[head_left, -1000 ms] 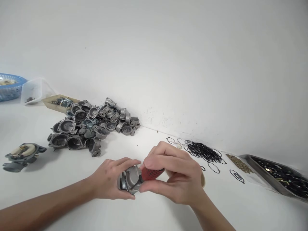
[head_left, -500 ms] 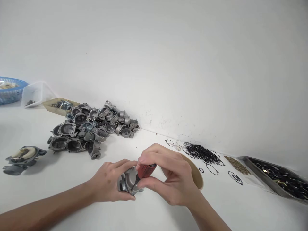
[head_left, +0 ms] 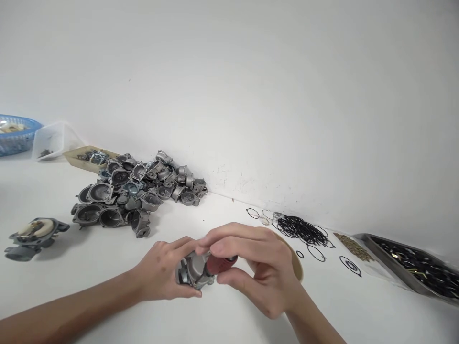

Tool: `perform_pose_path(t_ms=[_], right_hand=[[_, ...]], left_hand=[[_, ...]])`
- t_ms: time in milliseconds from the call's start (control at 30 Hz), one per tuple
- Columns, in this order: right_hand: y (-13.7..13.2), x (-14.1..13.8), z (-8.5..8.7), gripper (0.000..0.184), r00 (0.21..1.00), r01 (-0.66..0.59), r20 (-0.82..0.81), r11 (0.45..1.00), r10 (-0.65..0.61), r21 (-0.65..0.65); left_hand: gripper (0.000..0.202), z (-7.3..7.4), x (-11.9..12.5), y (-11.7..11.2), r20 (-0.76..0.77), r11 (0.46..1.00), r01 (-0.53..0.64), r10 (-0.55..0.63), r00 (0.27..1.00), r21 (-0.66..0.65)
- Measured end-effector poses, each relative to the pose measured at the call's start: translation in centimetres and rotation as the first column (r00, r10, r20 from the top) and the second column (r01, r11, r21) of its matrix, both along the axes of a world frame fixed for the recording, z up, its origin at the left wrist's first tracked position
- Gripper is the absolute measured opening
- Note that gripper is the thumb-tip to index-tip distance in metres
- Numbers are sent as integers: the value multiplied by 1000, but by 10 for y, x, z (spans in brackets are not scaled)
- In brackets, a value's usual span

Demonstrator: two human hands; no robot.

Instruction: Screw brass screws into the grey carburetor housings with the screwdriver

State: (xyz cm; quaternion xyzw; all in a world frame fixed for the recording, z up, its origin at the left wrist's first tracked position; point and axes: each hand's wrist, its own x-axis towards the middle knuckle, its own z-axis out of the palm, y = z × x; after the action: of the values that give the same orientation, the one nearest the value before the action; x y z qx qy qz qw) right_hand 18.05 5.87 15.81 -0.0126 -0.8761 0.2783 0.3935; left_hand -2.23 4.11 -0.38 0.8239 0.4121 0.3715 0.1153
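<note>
My left hand [head_left: 163,272] is wrapped round a small grey metal housing [head_left: 191,273], pressing it on the white table near the front. My right hand [head_left: 258,270] grips a screwdriver by its red handle [head_left: 220,264], fingers curled over it. The tool's tip points left into the housing. Both hands touch at the part. A pale round disc [head_left: 297,265] peeks out behind my right hand.
A heap of grey metal housings [head_left: 132,191] lies at the back left. One lone housing [head_left: 32,232] sits far left. Black O-rings [head_left: 301,228] lie at the right by a metal tray [head_left: 412,263]. A blue basket [head_left: 16,134], a clear tub [head_left: 53,139] and a beige tray [head_left: 84,156] stand against the wall.
My right hand has rolled the red handle between its fingers and shifted slightly. My left hand and the housing have stayed put.
</note>
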Motion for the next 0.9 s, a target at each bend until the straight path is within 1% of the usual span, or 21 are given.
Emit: perform_pose_path(t_ms=[67,167,300,433,500,600,633,667,733,833,900], right_hand=[[2,1,2,39,999,-39,21,999,39,-11],[2,0,2,43,1000,-6,-1,998,6,64],[1,-4,-3,46,990,120,-86,981,-108,151],[3,-2,-8,55,964,260,-116,947,-241,187],[5,0,-8,53,969,246,-70,955,-237,168],[6,2,-9,50,996,92,-2,995,-92,32],[6,1,-9,50,998,57,-10,998,-57,-16],[6,1,-10,50,998,48,-29,998,-49,-48],[5,-2,-12,53,994,84,-67,995,-88,-56],[5,-4,-15,58,983,159,-91,987,-158,-3],[5,-4,-15,59,981,174,-91,985,-172,15]], left_hand=[[76,3,-1,0,6,999,44,-44,999,-29],[81,3,-2,1,-2,997,69,-69,998,-34],[87,-1,-2,1,-10,1000,29,-29,1000,-8],[85,1,-2,1,-11,998,10,-11,1000,-66],[85,2,-2,1,-27,997,-18,16,1000,-77],[83,2,-1,1,-47,997,-37,34,998,-62],[83,2,-1,1,-47,998,-37,34,998,-55],[84,2,-1,0,-45,998,-34,32,998,-53],[87,4,-1,0,-34,998,-23,20,999,-63],[86,6,-2,-1,-14,996,-9,8,1000,-88],[84,6,-2,-1,-7,996,-1,0,1000,-94]])
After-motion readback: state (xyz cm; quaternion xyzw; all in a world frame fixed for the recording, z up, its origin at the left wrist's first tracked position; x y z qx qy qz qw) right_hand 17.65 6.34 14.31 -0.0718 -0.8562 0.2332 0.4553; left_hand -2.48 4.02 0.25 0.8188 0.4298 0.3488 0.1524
